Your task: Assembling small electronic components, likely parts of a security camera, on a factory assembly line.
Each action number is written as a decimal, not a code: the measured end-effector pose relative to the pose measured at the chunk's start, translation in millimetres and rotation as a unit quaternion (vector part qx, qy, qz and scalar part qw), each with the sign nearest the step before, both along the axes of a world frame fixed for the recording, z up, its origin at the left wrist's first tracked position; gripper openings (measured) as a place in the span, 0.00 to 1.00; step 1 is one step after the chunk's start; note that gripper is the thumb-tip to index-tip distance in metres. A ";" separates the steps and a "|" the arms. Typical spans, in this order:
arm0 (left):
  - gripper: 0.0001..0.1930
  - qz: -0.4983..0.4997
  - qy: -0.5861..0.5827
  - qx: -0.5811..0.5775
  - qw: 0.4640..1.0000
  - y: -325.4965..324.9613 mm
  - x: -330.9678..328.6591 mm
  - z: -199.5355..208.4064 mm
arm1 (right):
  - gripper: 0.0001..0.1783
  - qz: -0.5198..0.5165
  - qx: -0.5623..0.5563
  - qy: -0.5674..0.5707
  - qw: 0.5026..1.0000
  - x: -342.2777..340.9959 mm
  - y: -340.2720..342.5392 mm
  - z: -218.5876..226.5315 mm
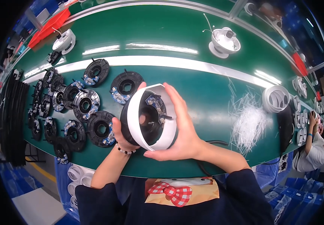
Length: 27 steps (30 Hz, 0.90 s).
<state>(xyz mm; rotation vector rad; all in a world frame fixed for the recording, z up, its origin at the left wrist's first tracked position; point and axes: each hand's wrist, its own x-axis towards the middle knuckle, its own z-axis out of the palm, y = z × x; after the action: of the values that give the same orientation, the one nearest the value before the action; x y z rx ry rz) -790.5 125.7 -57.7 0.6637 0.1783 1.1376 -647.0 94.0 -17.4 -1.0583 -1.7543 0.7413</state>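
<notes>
Both hands hold one white dome housing (150,118) up over the near edge of the green work table (207,93), its open side facing the camera so that the black ring inside, with small blue-white circuit pieces on it, shows. The right hand (182,131) is wrapped round the housing's right rim, fingers spread long up the edge and thumb curled underneath, pressed against the shell. The left hand (122,135) cups the left and rear side, its fingers closed on the black back part; a bead bracelet sits at that wrist. To the left on the table lie many black ring assemblies (90,108) in loose rows. To the right is a heap of thin white plastic strips (250,122), and beyond it a white ribbed ring part (276,98). Farther back stands another white housing (225,43) with wires, and a red tray (51,26) lies at the far left
</notes>
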 end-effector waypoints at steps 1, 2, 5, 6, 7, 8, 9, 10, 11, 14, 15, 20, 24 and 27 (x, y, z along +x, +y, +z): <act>0.50 0.001 0.001 0.000 1.000 2.9 -2.0 1.9 | 0.65 0.004 -0.010 0.001 1.000 -0.8 0.9 -0.3; 0.49 -0.014 0.028 -0.012 0.999 6.4 -5.6 4.9 | 0.65 0.003 -0.011 -0.008 1.000 1.1 1.2 0.9; 0.44 -0.048 0.011 -0.055 0.997 8.4 -9.7 7.8 | 0.65 0.049 -0.014 -0.036 0.998 7.6 6.1 7.4; 0.43 -0.043 0.004 -0.077 0.996 7.3 -7.7 6.5 | 0.65 0.049 -0.014 -0.036 0.998 7.1 6.2 5.6; 0.42 -0.038 -0.004 -0.098 0.994 6.3 -5.9 4.9 | 0.64 0.038 -0.009 -0.056 0.998 5.5 6.6 2.4; 0.38 -0.037 -0.025 -0.090 0.995 5.7 -3.9 -0.7 | 0.64 0.027 -0.004 -0.075 0.997 3.8 7.2 -1.2; 0.38 -0.039 -0.026 -0.090 0.995 5.0 -1.3 1.1 | 0.64 0.025 -0.004 -0.076 0.997 2.0 6.8 -3.4; 0.37 -0.018 -0.005 -0.107 0.994 4.4 1.2 3.6 | 0.64 0.014 0.004 -0.074 0.997 -0.3 6.3 -6.1; 0.36 0.004 0.015 -0.123 0.992 4.0 2.8 5.0 | 0.64 0.003 0.011 -0.073 0.997 -2.0 5.7 -7.3; 0.36 -0.007 0.002 -0.078 0.997 2.9 1.3 -2.6 | 0.64 0.005 0.036 -0.109 0.993 -7.2 5.6 -8.4; 0.36 -0.005 -0.005 -0.080 0.997 2.2 1.2 -2.1 | 0.64 0.007 0.036 -0.108 0.993 -7.6 6.0 -7.3; 0.43 0.001 0.038 -0.067 0.997 2.4 -0.2 -0.6 | 0.65 -0.021 0.021 -0.108 0.994 -7.0 10.4 -4.9; 0.42 -0.020 0.038 -0.081 0.996 2.5 -4.0 -3.1 | 0.66 -0.015 0.008 -0.120 0.993 -6.3 12.5 -5.9; 0.38 -0.031 -0.016 -0.110 0.993 3.2 -5.4 -6.9 | 0.65 -0.001 0.002 -0.143 0.990 -3.2 11.9 -4.6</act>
<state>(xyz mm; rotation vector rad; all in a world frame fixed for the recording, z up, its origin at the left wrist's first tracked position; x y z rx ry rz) -795.9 128.9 -64.6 0.4524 0.2505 1.0513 -650.2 106.0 -22.0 -1.2115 -1.9945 0.6072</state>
